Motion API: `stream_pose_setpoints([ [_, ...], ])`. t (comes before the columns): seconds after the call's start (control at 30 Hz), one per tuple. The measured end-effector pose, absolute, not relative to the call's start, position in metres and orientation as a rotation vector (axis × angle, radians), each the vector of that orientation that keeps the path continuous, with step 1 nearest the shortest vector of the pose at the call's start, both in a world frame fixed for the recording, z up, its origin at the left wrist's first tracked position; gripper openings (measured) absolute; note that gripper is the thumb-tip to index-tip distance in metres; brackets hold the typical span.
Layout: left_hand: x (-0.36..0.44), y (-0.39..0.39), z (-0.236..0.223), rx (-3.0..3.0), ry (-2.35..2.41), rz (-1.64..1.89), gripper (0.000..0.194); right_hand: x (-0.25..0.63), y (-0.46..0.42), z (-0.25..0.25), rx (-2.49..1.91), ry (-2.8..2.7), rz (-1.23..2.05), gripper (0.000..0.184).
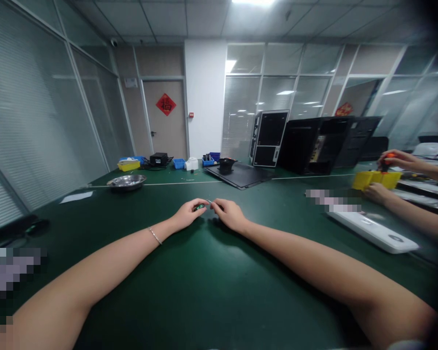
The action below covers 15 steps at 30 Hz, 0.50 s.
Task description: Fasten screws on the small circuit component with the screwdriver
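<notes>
"What room are you in?"

"It is a room with glass walls [32,112] and blinds. I sit at a long green table [211,301]. Far off I see a door [164,126] with a red paper diamond [166,104] on it, and black computer cases [299,146]. A metal bowl [127,182] sits on the far left of the table."

"What are your hands doing?"

"My left hand [186,215] pinches a small green thing [200,207]. It is too small for me to tell what it is. My right hand [228,215] pinches a thin bit of metal [209,201], I think. The fingers of each hand are pressed together, not spread. Both things are near the middle of the table, right between my hands."

"How do you do this well?"

"I think I should keep my hands close and low, and hold on with just my fingertips. Small, slow moves are best, so these tiny bits do not slip."

"Who is on your right?"

"Another person is there. One of their hands [399,159] holds a screwdriver with an orange handle [390,156] over a yellow tray [375,180]. A long white panel [374,232] lies nearer to me."
</notes>
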<state>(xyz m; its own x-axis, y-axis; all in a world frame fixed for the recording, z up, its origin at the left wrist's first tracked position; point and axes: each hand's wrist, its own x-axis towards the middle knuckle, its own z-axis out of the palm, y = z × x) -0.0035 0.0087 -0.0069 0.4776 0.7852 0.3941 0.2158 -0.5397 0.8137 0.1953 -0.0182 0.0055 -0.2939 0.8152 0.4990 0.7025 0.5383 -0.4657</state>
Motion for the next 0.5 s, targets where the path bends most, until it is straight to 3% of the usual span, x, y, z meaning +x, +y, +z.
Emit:
stream_pose_setpoints([
  [0.27, -0.0017, 0.0083, -0.0089, 2.02, 0.87, 1.111, 0.018, 0.1948, -0.017, 0.0034, -1.217, -2.127, 0.121, 0.034],
  [0.5, -0.0039, 0.0072, -0.0051, 2.09, 0.93, 1.139, 0.024, 0.1932, -0.0186, 0.0037, -1.284, -2.164, 0.074, 0.033],
])
